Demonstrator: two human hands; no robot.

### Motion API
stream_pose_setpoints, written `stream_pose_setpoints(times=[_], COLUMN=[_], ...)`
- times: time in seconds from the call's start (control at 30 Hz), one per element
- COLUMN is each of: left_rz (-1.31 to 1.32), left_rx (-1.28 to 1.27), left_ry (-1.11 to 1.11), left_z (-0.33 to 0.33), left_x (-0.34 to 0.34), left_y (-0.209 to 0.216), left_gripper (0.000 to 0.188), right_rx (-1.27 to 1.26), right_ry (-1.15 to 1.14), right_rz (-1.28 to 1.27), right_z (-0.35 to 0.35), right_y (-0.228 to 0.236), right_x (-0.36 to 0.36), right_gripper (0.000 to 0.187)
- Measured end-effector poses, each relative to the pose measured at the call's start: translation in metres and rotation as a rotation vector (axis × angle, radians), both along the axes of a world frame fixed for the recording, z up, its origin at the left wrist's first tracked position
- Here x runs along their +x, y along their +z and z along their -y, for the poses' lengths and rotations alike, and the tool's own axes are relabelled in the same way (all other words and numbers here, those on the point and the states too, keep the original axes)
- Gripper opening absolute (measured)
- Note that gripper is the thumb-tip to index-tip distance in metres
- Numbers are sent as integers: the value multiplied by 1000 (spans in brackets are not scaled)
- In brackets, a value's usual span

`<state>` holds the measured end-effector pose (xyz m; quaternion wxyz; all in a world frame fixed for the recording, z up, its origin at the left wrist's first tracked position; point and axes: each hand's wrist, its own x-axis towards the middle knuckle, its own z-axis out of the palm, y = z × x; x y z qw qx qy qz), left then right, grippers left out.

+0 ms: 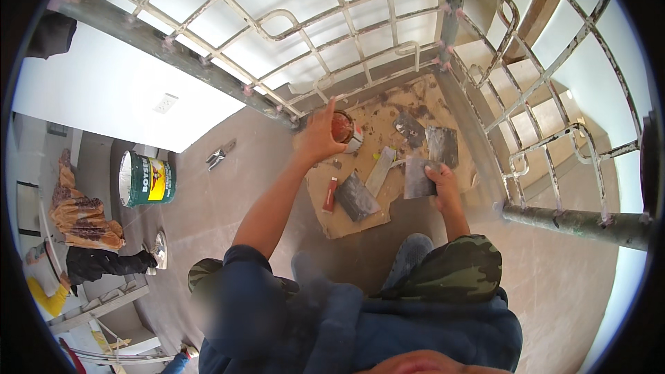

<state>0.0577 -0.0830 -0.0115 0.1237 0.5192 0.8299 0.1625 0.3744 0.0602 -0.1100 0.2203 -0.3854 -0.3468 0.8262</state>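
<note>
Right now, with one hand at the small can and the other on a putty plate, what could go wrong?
The left hand presses on the rim of the open small can of reddish filler; it might tip onto the cardboard. The right hand grips a grey plate among loose scrapers, whose edges could nick fingers. All this sits beside the railing at the stair edge, so a nudged tool could slide through.

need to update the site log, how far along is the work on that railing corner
Done: gear is laid out on a stained cardboard sheet in the corner, and the small can of reddish-brown stuff is open. In hand: the left hand is at the can, the right hand grips a grey sheet. Left: the metal railing looks pale with reddish patches only at the joints, so most seems untreated.
</note>
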Motion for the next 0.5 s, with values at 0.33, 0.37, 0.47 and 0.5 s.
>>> stream_pose_setpoints(times=[0.33,0.37,0.47,0.5], left_rz=[-264,-258,-53,-8], left_rx=[290,360,267,194], left_ry=[54,84,148,204], left_z=[61,70,79,75], left_x=[10,26,90,107], left_y=[-45,-54,-88,-99], left_gripper=[70,56,31,35], right_rx=[126,117,75,51], right_ry=[-8,-4,-5,-20], right_rz=[67,75,64,83], right_z=[3,2,0,0], right_y=[-34,-36,-39,-39], right_x=[0,1,1,1], right_gripper=[30,31,32,32])
